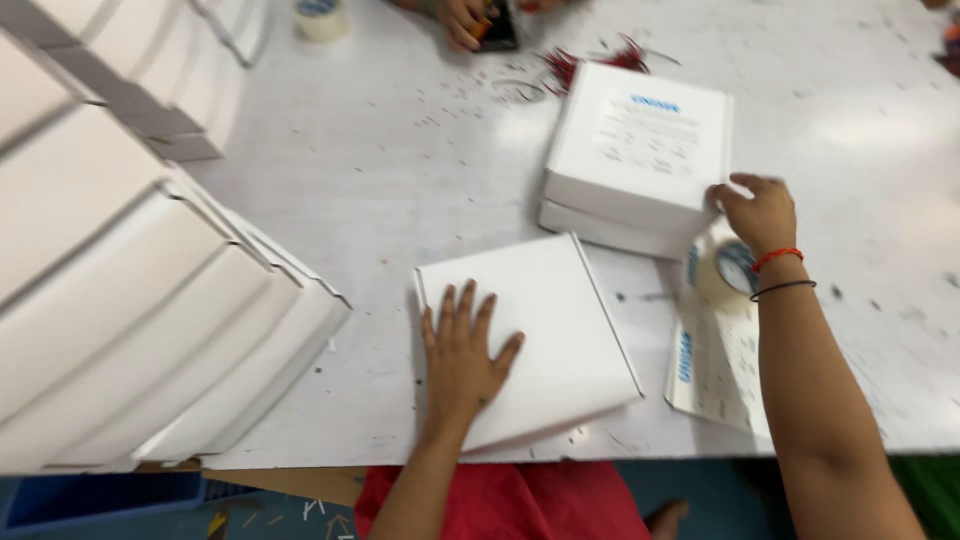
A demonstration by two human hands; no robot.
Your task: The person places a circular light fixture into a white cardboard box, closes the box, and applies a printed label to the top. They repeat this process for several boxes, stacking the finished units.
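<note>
A head-worn camera looks down at a worn white counter (400, 170) where a person is working with flat white cardboard boxes. The left hand (462, 352) lies palm down, fingers spread, on a closed flat white cardboard box (560, 330) that sits at an angle near the counter's front edge; the grip is open and flat, pressing rather than holding. The right hand (760, 212), with a red thread and a dark band at the wrist, reaches to the near right corner of a stack of two white cardboard boxes with blue print on top (635, 150); its fingers are curled against that corner, though whether the grip has closed on anything cannot be told. Just under this wrist lies a roll of clear packing tape (722, 268), resting on an unfolded flat white printed carton sheet (715, 365). To the left stands a tall leaning pile of flat white box blanks (130, 290). At the far edge another person's hand (462, 20) holds a dark object beside a second tape roll (321, 18) and red scraps (590, 62). Judging by the layout, two boxes look finished, one is being pressed, and many blanks remain unfolded.
</note>
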